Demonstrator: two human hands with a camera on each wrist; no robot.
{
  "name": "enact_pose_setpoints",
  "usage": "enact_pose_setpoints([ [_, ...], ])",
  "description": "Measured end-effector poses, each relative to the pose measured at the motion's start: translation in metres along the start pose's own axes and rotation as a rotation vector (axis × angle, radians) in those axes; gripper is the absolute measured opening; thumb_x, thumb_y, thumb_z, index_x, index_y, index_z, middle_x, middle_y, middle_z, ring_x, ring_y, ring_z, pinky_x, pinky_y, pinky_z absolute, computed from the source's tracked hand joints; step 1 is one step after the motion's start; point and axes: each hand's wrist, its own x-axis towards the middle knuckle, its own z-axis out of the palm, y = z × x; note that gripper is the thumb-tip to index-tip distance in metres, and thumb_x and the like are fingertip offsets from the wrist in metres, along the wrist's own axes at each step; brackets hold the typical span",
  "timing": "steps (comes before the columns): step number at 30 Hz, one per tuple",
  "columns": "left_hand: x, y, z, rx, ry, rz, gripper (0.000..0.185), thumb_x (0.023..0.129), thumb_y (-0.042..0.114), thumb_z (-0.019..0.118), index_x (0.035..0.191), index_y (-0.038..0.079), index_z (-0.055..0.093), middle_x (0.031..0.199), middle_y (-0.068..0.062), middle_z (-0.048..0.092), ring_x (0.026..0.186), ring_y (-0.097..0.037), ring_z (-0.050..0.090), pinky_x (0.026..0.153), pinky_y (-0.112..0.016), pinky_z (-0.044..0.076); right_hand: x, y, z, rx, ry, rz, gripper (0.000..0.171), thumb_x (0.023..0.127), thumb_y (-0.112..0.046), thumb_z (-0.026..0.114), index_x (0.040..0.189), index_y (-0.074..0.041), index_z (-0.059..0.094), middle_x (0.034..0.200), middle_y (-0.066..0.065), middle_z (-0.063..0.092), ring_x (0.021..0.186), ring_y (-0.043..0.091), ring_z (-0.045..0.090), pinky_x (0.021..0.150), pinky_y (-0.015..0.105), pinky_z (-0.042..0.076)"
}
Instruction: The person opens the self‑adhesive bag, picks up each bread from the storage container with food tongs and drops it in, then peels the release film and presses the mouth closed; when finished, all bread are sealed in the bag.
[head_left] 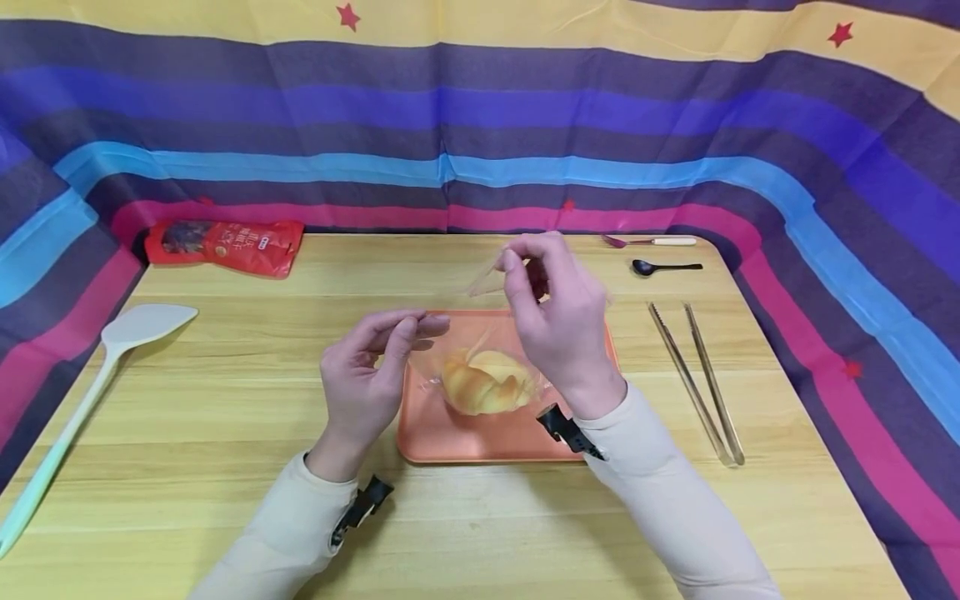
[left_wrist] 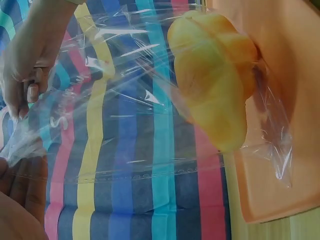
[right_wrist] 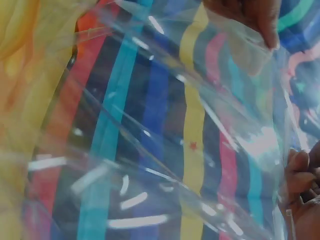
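A golden croissant [head_left: 483,385] sits low in a clear plastic bag [left_wrist: 115,95], over an orange tray [head_left: 495,437]. My left hand [head_left: 367,358] pinches one side of the bag near its top. Higher up and to the right, my right hand [head_left: 558,312] pinches the bag's other upper part between thumb and fingers. The film spans between both hands, shiny and creased, in the right wrist view. Part of the tray is hidden behind the right hand.
A red food packet [head_left: 228,246] lies at the back left, and a white spatula with a green handle [head_left: 97,383] on the left. To the right are metal tongs [head_left: 705,387], a black spoon [head_left: 663,267] and a small fork [head_left: 652,242]. Striped cloth [head_left: 442,108] surrounds the table.
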Motion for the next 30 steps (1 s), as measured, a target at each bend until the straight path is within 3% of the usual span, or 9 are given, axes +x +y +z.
enact_pose_setpoints([
  [6, 0.000, -0.001, -0.001, -0.019, 0.028, -0.033, 0.013, 0.096, -0.004, 0.058, 0.097, -0.016, 0.064, 0.089, -0.025, 0.071, 0.083, -0.024, 0.073, 0.064, -0.033, 0.060, 0.001, 0.001, -0.006, 0.384, 0.081, 0.249, 0.016, 0.099, -0.006, 0.054, 0.095, 0.009, 0.054, 0.090, 0.014, 0.069, 0.048, 0.017, 0.051, 0.039, 0.026, 0.042],
  [15, 0.000, 0.000, -0.002, -0.061, 0.070, -0.070, 0.012, 0.095, -0.008, 0.056, 0.097, -0.017, 0.064, 0.089, -0.027, 0.070, 0.082, -0.026, 0.073, 0.064, -0.033, 0.060, 0.008, 0.011, -0.013, 0.832, 0.279, 0.451, 0.007, 0.099, 0.005, 0.050, 0.093, 0.005, 0.054, 0.084, 0.023, 0.066, 0.047, 0.023, 0.055, 0.036, 0.030, 0.046],
  [20, 0.001, 0.000, -0.002, -0.074, 0.081, -0.071, 0.012, 0.095, -0.008, 0.056, 0.098, -0.017, 0.064, 0.089, -0.028, 0.069, 0.082, -0.027, 0.073, 0.064, -0.034, 0.060, 0.011, 0.017, -0.018, 0.928, 0.402, 0.526, 0.008, 0.098, 0.006, 0.050, 0.091, 0.007, 0.054, 0.079, 0.022, 0.062, 0.051, 0.022, 0.059, 0.044, 0.028, 0.053],
  [30, 0.000, 0.001, -0.001, -0.052, 0.104, -0.097, 0.013, 0.096, -0.007, 0.056, 0.098, -0.016, 0.064, 0.088, -0.028, 0.070, 0.081, -0.027, 0.073, 0.065, -0.035, 0.060, 0.023, 0.033, -0.039, 0.953, 0.679, 0.664, 0.005, 0.096, 0.011, 0.051, 0.092, 0.009, 0.055, 0.075, 0.023, 0.058, 0.055, 0.029, 0.062, 0.053, 0.031, 0.058],
])
